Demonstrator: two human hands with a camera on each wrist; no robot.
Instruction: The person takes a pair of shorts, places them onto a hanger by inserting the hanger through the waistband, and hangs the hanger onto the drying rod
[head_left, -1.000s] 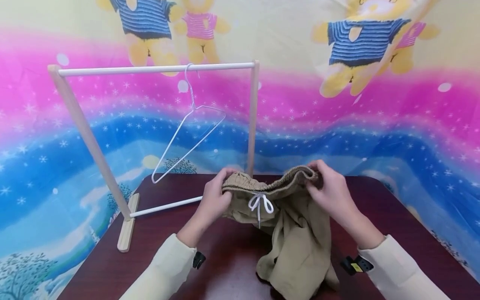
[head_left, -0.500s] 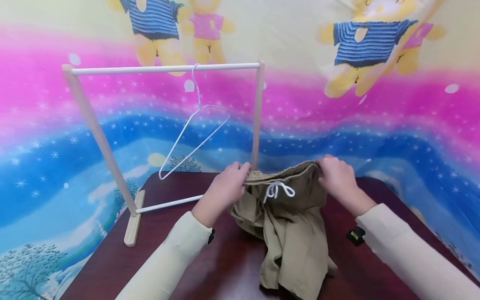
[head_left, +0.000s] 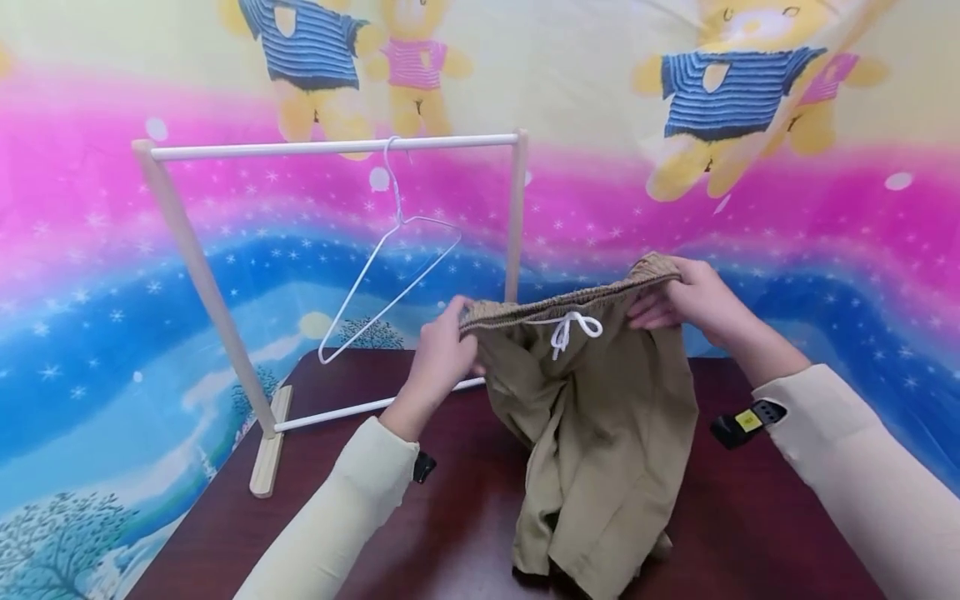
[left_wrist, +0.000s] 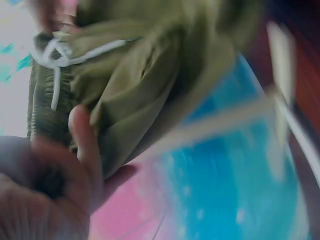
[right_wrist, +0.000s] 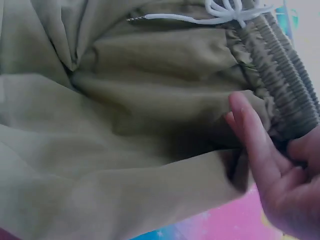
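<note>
A pair of khaki pants (head_left: 615, 433) hangs by its elastic waistband between both hands, its legs drooping down to the table. At the waistband's left end, my left hand (head_left: 442, 350) grips the edge. My right hand (head_left: 697, 304) holds the other end, a little higher, with fingers against the front of the cloth. A white drawstring (head_left: 573, 329) is tied in a bow at the front middle. In the right wrist view, the gathered waistband (right_wrist: 285, 75) runs up from the hand. Blurred in the left wrist view, the thumb lies on the cloth.
A wooden rack (head_left: 202, 292) with white rods stands on the left of the dark red table (head_left: 450, 492). From its top rod hangs a white wire hanger (head_left: 360, 279). Behind is a printed cloth backdrop (head_left: 585, 208) with bears and snowflakes.
The waistband has been lifted and pulled out straighter, so the pants hang longer. My right hand has risen and moved right; the left has risen too. Both keep hold of the pants.
</note>
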